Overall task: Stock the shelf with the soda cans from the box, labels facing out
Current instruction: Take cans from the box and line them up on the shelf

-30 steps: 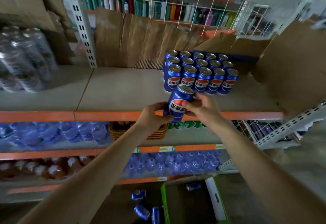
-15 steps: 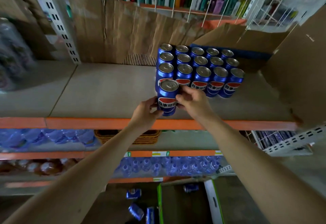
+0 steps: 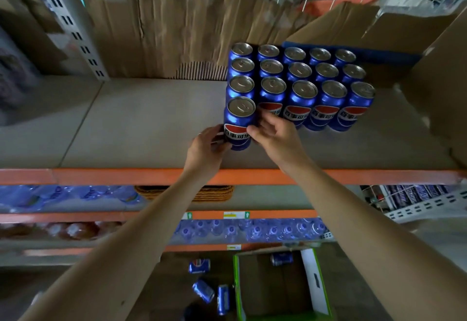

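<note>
Head view: left hand (image 3: 205,147) and right hand (image 3: 271,134) both pinch one Pepsi can (image 3: 238,123) by its sides, upright on the top shelf (image 3: 141,123), label facing out, touching the front-left can of the can block (image 3: 300,85). Step looks like seating it as a new front row; next move likely release, then fetch another. Box (image 3: 313,280) on the floor below holds a can (image 3: 281,258); loose cans (image 3: 202,290) lie beside it. Corrugated cardboard (image 3: 177,24) backs the shelf; water bottles (image 3: 252,229) on lower shelf.
</note>
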